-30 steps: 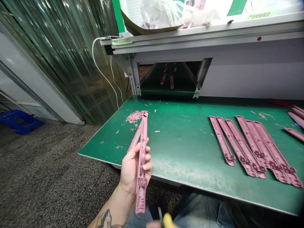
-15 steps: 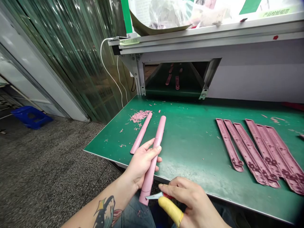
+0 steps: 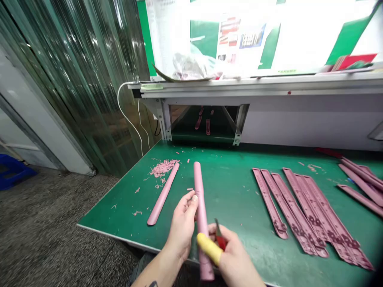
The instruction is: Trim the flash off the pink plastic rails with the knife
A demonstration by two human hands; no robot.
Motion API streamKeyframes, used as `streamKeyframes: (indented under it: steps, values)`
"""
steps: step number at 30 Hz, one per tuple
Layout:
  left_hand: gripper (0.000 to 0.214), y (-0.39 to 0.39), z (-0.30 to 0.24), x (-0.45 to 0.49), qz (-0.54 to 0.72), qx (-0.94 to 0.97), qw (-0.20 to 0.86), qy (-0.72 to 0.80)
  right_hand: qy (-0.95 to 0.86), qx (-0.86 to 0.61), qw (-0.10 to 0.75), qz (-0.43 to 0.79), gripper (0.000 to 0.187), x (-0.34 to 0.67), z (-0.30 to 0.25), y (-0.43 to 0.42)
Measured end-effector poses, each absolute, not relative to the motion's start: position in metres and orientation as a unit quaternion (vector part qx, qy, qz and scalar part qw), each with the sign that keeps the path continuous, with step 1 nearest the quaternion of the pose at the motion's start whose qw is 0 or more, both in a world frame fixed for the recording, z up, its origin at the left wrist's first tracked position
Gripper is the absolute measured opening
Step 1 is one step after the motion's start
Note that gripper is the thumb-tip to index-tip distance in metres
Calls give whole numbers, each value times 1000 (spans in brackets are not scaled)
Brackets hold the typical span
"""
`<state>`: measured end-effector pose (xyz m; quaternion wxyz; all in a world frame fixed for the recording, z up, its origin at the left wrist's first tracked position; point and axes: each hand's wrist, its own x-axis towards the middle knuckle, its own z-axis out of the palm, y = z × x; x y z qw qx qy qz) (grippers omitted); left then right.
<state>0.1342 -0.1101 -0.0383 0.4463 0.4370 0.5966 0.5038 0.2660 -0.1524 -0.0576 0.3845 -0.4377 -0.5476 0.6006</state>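
My left hand point(image 3: 184, 223) is closed around the upper middle of a long pink plastic part point(image 3: 201, 211), thumb along its side. The part stands nearly upright in view, over the table's front edge, its smooth rounded face toward me. In my right hand point(image 3: 229, 249) is a small knife point(image 3: 220, 238) with a red handle, its dark blade pointing up and away from the part. The yellow-covered thumb of that hand lies across the lower part of the pink piece, with fingers behind it. A second pink part point(image 3: 163, 195) lies on the table to the left.
Pink trimmings point(image 3: 164, 168) are heaped on the green table point(image 3: 227, 191). Several pink parts point(image 3: 296, 211) lie hollow side up at the right, more pink parts point(image 3: 363, 183) beyond them. Behind is a conveyor opening point(image 3: 206, 137) under a shelf point(image 3: 263, 85). A blue stool point(image 3: 13, 171) stands on the floor.
The knife has come away from the part's lower end and now points upward. My right thumb has moved onto the part, which is now more upright. The view has shifted up and right.
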Motion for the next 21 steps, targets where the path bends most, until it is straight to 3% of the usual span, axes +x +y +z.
streamKeyframes:
  steps: [2, 6, 8, 11, 16, 21]
  values:
    - [34, -85, -41, 117, 479, 506, 373, 613, -567, -535, 368, 507, 29, 299, -56, -136]
    - [36, -31, -36, 66, 405, 542, 281, 681, -660, -676, 269, 189, 12, 384, -63, -111]
    - [35, -10, -31, 51, 368, 539, 282, 704, -650, -709, 245, 120, 32, 412, -68, -106]
    - [33, 2, -19, 48, 347, 531, 320, 704, -659, -684, 284, 130, 45, 421, -64, -112]
    - [34, -53, 3, 76, 375, 522, 458, 614, -757, -508, 353, 208, 23, 379, -29, -143]
    - [49, -150, -1, 100, 381, 426, 652, 497, -773, -438, 409, 207, 22, 333, -4, -156]
